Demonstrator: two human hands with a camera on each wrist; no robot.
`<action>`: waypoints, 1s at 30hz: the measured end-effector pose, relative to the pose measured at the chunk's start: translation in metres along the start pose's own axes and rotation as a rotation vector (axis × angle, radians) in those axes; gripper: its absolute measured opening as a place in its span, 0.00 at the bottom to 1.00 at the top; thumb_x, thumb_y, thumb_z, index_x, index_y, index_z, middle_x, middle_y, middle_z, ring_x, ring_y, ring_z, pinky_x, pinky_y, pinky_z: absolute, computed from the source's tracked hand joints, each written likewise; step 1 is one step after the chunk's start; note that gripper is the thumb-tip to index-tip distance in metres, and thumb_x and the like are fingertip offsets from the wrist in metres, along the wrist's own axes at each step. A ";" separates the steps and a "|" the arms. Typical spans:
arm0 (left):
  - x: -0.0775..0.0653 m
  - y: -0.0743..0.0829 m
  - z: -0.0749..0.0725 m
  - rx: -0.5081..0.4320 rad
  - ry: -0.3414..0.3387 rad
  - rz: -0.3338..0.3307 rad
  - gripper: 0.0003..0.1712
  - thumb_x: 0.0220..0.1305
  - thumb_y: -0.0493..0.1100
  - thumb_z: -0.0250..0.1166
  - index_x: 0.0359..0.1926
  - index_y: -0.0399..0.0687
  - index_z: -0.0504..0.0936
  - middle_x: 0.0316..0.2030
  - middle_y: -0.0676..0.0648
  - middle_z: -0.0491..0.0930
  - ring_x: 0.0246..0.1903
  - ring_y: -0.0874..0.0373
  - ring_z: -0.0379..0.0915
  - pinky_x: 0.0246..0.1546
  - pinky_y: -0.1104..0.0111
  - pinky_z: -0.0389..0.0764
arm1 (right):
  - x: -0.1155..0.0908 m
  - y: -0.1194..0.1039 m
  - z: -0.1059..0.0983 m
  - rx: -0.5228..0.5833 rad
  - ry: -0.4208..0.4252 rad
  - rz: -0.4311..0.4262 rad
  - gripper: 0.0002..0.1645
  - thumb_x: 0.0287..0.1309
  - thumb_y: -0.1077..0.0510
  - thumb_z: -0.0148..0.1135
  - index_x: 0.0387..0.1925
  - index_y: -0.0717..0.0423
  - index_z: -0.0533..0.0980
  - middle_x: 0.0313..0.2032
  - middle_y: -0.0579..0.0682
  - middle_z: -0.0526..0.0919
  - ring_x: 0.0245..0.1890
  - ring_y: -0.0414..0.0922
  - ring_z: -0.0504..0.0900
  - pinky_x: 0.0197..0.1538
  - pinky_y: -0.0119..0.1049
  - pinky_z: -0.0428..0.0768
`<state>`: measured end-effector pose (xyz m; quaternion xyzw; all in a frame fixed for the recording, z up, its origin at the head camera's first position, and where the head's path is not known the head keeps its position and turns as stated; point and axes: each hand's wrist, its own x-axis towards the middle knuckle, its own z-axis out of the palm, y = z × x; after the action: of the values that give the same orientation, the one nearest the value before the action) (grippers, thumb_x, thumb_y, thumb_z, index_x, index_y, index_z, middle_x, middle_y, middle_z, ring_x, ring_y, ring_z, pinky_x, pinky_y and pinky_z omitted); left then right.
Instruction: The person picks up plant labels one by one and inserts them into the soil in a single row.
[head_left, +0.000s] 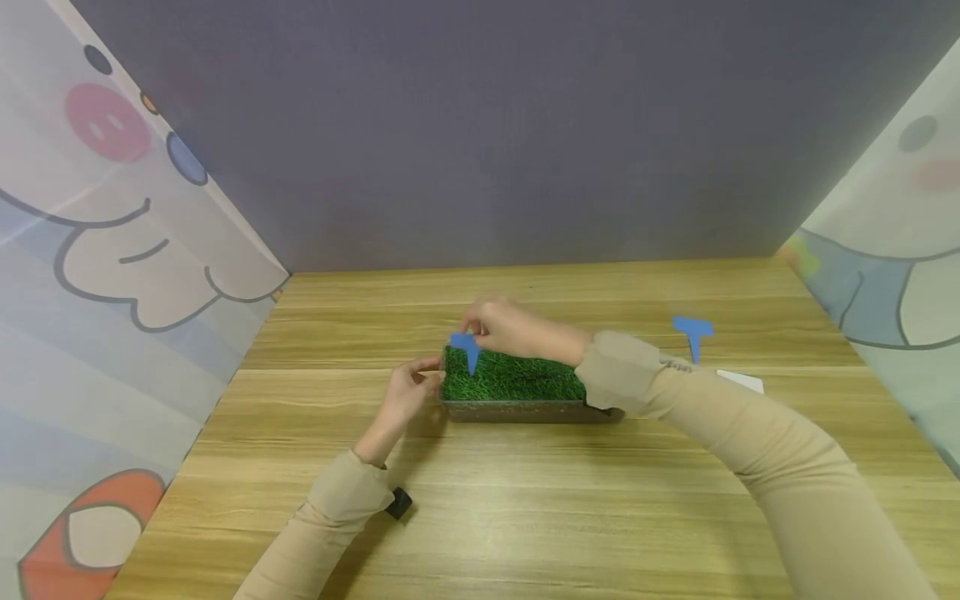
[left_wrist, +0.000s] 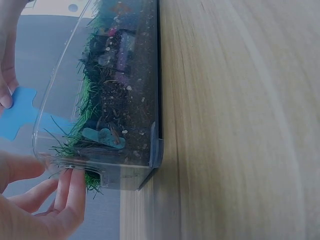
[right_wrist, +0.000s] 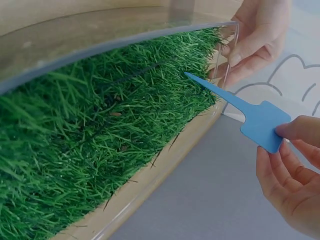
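A clear plastic box (head_left: 517, 411) holds dark soil topped with dense green grass (right_wrist: 125, 115). My right hand (head_left: 510, 325) pinches the broad head of a blue T-shaped plant label (right_wrist: 267, 127) between thumb and fingers, above the box's left end. The label's pointed tip is angled down over the grass in the right wrist view. At that same left end, my left hand (head_left: 405, 392) grips the end of the box, thumb near the rim and fingertips against the end wall (left_wrist: 127, 177).
A second blue plant label (head_left: 693, 331) lies on the wooden table (head_left: 525, 508) to the right. Near it, a flat white piece (head_left: 741, 381) is partly hidden by my right sleeve. A grey wall (head_left: 510, 142) stands behind, with cartoon-printed panels on both sides.
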<state>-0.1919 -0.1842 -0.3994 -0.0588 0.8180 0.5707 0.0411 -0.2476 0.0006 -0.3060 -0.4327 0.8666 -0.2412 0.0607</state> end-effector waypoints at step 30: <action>0.000 -0.001 0.001 -0.007 -0.008 0.017 0.18 0.58 0.33 0.57 0.50 0.33 0.74 0.42 0.37 0.76 0.27 0.57 0.73 0.35 0.56 0.78 | 0.006 0.006 0.020 0.032 -0.043 0.001 0.15 0.53 0.70 0.53 0.43 0.61 0.78 0.40 0.53 0.79 0.33 0.41 0.76 0.39 0.28 0.75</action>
<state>-0.1916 -0.1839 -0.4010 -0.0495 0.8164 0.5740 0.0393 -0.2488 -0.0082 -0.3257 -0.4364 0.8613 -0.2454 0.0864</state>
